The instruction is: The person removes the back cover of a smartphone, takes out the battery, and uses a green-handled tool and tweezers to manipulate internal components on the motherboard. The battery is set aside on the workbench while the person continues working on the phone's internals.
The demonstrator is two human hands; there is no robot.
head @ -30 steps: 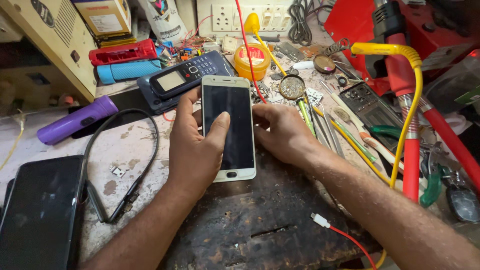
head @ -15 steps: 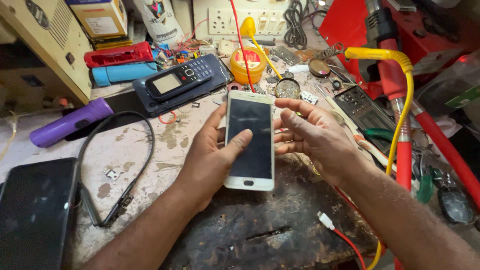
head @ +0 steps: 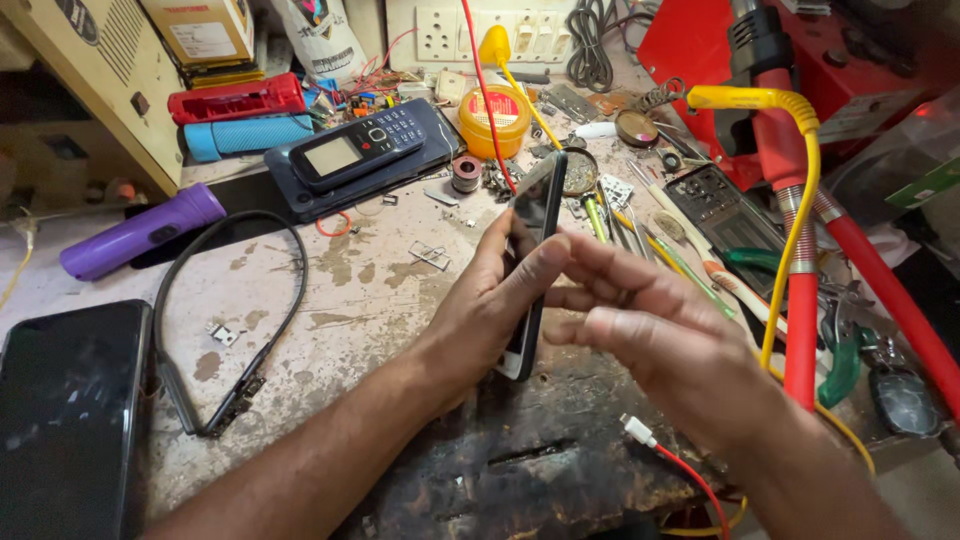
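My left hand [head: 490, 305] grips a slim white smartphone with a dark screen [head: 538, 215] and holds it up on its edge above the worn workbench [head: 370, 290]. Its thumb lies across the phone's face. My right hand [head: 660, 335] hovers just to the right of the phone, fingers stretched toward it, fingertips close to the left thumb. Whether they touch the phone is unclear. The right hand holds nothing that I can see.
A black phone [head: 65, 400] lies at the near left, a black neckband cable [head: 235, 330] beside it. Further back lie a keypad phone [head: 355, 150], a purple torch [head: 135, 232] and a yellow jar [head: 493, 120]. Tools, red cables [head: 800, 330] and a yellow cable crowd the right.
The phone lay flat under both hands, then was lifted. Now it is turned up onto its edge, held by my left hand, while my right hand has come off it.
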